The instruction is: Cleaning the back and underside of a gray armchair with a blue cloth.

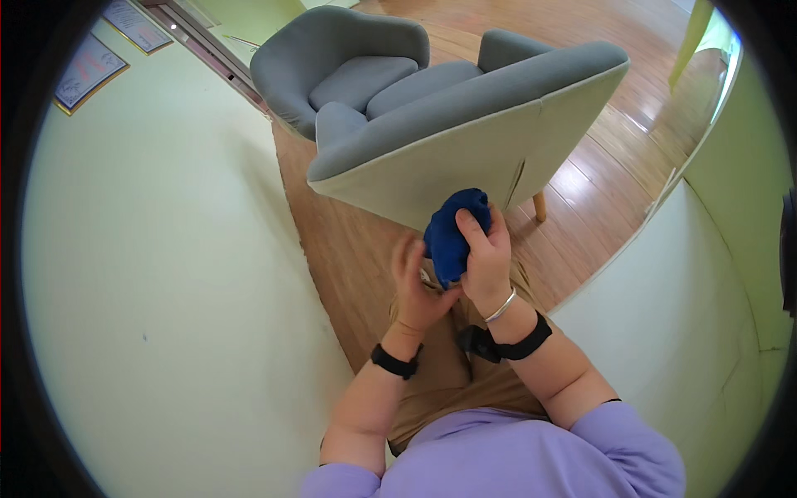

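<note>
A bunched dark-blue cloth (453, 233) is gripped in my right hand (490, 258), with the thumb pressed over its front. The fold of the cloth hides part of the right fingers. Just left of it, my left hand (416, 292) has its fingers spread and slightly blurred. The left thumb reaches below the cloth's lower end; whether it touches the fabric is hard to tell. Both hands are in front of my body, above my brown trousers (436, 355).
A grey upholstered sofa (436, 134) with a pale back stands ahead, beside a grey armchair (339, 62). A white wall (174, 249) runs along the left, with framed certificates (90, 71). A white panel (672, 280) curves along the right. Wooden flooring (355, 267) lies beneath.
</note>
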A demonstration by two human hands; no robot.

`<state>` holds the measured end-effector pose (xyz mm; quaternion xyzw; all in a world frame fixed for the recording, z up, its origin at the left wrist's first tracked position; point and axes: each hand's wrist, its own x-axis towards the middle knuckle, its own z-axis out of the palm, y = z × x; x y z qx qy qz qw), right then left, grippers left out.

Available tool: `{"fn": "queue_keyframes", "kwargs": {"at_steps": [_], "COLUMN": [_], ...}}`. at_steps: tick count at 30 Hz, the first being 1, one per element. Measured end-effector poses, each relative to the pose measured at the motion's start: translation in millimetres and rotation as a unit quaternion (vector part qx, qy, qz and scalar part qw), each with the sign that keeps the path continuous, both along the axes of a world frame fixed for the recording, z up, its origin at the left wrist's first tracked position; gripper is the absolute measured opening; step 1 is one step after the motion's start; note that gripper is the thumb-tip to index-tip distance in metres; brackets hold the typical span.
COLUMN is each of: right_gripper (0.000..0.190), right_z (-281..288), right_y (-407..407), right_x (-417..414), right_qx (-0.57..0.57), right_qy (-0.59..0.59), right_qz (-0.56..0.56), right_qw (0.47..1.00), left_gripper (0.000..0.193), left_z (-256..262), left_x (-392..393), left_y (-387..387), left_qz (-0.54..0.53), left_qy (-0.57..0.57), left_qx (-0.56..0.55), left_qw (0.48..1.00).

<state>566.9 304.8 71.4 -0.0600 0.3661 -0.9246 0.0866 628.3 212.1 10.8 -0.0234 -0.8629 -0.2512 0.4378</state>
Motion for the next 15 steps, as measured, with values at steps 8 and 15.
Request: {"fn": "queue_keyframes", "kwargs": {"at_steps": [8, 15], "right_gripper": [0.028, 0.027], "right_z": [11, 63], "right_y": [22, -1], "right_x": [-14, -39], "right_qx": [-0.026, 0.125], "right_qy": [-0.028, 0.21], "right_qz": [-0.064, -0.297], "right_qw": [0.997, 0.923], "left_gripper": [0.042, 0.019], "left_z": [55, 141], "left_x": [-19, -51], "left_y": [12, 7], "left_qz": [-0.037, 0.02], "left_qy": [0.021, 0.233], "left_qx": [0.167, -0.127], "left_qw": [0.985, 0.964]}}
